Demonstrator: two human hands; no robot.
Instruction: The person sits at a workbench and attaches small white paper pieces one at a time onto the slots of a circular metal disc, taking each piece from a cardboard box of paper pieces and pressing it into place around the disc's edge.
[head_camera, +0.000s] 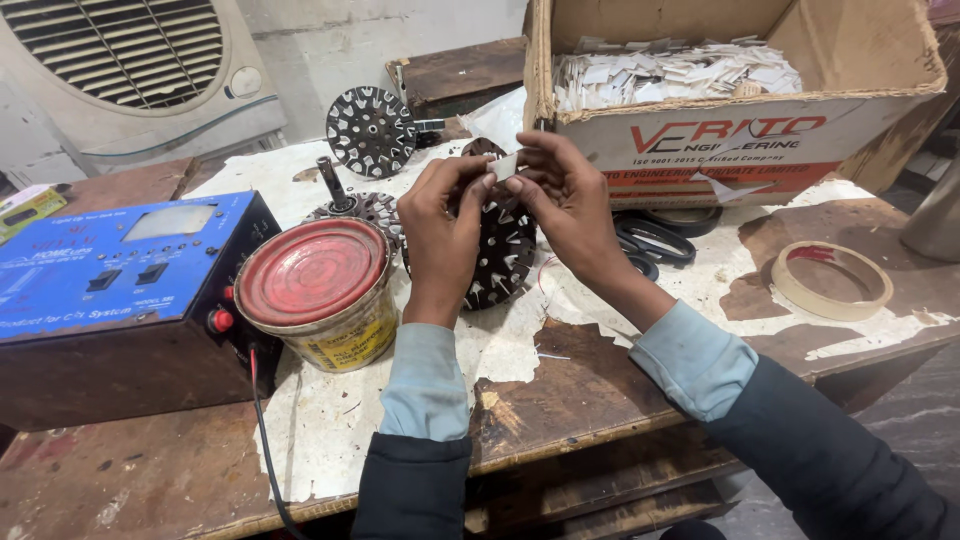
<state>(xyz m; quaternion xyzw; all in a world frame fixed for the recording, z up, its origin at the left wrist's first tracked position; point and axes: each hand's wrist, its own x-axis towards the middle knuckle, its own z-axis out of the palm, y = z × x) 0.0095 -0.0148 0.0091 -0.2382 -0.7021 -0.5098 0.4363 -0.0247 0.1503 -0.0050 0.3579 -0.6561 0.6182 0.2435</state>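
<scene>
My left hand grips a dark round slotted metal core, held upright on its edge above the worn table. My right hand pinches a small white paper slip at the top rim of that core, and the left thumb touches the slip too. Most of the core's left half is hidden behind my left hand.
A red-lidded tin and a blue electrical box stand at the left. Two more slotted cores lie behind. A cardboard box of white paper slips sits at the back right, with a tape roll and black rings nearby.
</scene>
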